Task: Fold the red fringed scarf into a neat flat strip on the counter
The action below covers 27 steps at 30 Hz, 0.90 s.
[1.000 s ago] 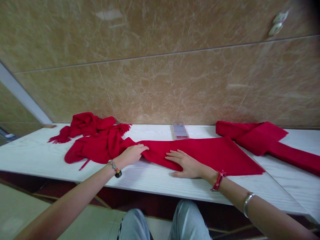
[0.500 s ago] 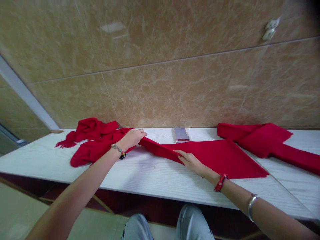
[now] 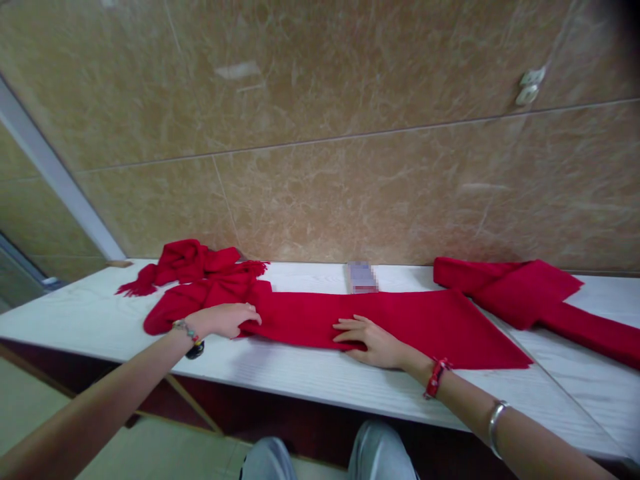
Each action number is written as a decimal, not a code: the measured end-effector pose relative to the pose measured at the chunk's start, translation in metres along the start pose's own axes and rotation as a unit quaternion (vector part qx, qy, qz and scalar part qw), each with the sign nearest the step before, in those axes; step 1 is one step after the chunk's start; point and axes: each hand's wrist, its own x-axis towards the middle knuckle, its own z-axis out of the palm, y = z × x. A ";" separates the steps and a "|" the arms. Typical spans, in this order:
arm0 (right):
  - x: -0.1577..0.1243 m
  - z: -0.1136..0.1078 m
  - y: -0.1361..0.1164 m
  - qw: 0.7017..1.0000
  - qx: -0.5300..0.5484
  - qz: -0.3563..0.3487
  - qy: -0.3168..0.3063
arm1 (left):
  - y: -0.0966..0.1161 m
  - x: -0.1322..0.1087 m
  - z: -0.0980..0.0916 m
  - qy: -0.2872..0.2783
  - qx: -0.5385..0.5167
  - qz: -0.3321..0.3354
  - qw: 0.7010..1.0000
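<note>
A long red scarf lies flattened along the white wood-grain countertop, its slanted right end close to the seam between the boards. My left hand pinches the scarf's front edge at the left with curled fingers. Resting on the middle of the cloth, my right hand has its fingers spread, near the front edge. Left of both hands sits a crumpled heap of red fabric with fringe; I cannot tell whether it all belongs to the same scarf.
Another red cloth, folded across itself, lies at the right. A small blurred rectangular object stands behind the scarf by the tiled wall. A small white fixture is on the wall. My knees are below the counter's front edge.
My left hand has come from the back edge toward the front and left. The scarf, raised and folded over before, now lies flat. My right hand's fingers have spread on it.
</note>
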 end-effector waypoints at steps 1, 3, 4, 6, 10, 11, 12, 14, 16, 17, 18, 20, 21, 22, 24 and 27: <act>0.000 -0.001 -0.001 1.000 -0.004 0.000 -0.004 | 0.002 0.002 -0.007 -0.015 -0.020 -0.007 1.000; 0.000 -0.002 -0.002 1.000 -0.009 0.000 -0.011 | 0.012 0.017 -0.022 0.000 -0.053 -0.010 0.999; 0.000 -0.002 -0.002 1.000 -0.010 0.000 -0.014 | 0.019 0.028 -0.028 0.042 -0.061 -0.002 0.997; 0.000 -0.002 -0.003 1.000 -0.010 0.001 -0.019 | 0.035 0.055 -0.031 0.140 -0.055 0.010 0.989; 0.001 0.000 -0.003 1.000 -0.011 0.016 -0.012 | 0.057 0.098 -0.001 0.124 -0.029 0.078 0.989; 0.001 0.001 -0.002 1.000 -0.012 0.018 -0.008 | 0.057 0.103 0.008 0.093 -0.031 0.074 0.992; 0.002 0.001 -0.002 1.000 -0.013 0.019 -0.004 | 0.055 0.104 0.016 0.065 -0.035 0.056 0.996; 0.002 0.002 -0.001 1.000 -0.019 0.017 -0.003 | 0.042 0.100 0.025 0.032 -0.040 -0.023 0.998; 0.002 0.002 0.000 1.000 -0.026 0.015 -0.002 | 0.022 0.089 0.026 0.026 -0.028 -0.131 0.991; 0.002 0.003 0.000 1.000 -0.028 0.013 -0.001 | 0.009 0.082 0.024 0.034 -0.018 -0.181 0.983; 0.002 0.003 0.001 0.999 -0.030 0.012 0.001 | -0.004 0.075 0.021 0.050 -0.009 -0.220 0.974; 0.002 0.004 0.002 0.999 -0.030 0.013 0.006 | -0.030 0.061 0.016 0.092 -0.003 -0.244 0.965; 0.003 0.005 0.002 0.999 -0.029 0.015 0.007 | -0.042 0.055 0.014 0.114 -0.009 -0.234 0.966; 0.003 0.005 0.002 0.999 -0.029 0.016 0.008 | -0.054 0.049 0.014 0.128 -0.017 -0.223 0.966; 0.003 0.006 0.002 0.999 -0.029 0.019 0.009 | -0.074 0.037 0.019 0.139 -0.038 -0.222 0.964; 0.003 0.007 0.002 0.999 -0.029 0.026 0.014 | -0.093 0.023 0.037 0.128 -0.066 -0.259 0.955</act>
